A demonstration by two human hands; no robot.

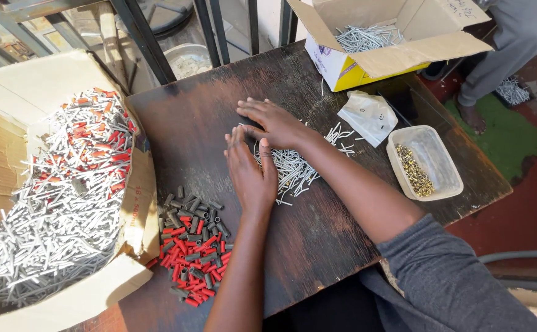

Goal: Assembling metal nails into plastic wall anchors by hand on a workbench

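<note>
Both my hands lie flat on a dark wooden table point(317, 240), cupped around a heap of thin silver metal pins point(293, 169). My left hand point(250, 172) presses on the heap's left side, fingers straight and together. My right hand point(274, 123) rests on the far side of the heap, fingers pointing left. A few loose pins point(341, 138) lie scattered just right of my right wrist. Neither hand grips anything.
A pile of red and grey plastic sleeves point(191, 246) lies near the left front. A large carton point(53, 190) of finished pins stands at left. A smaller pin box point(373, 43), white bag point(370, 117) and a clear tub point(428, 163) of brass bits sit right. Another person's leg point(496, 61) stands far right.
</note>
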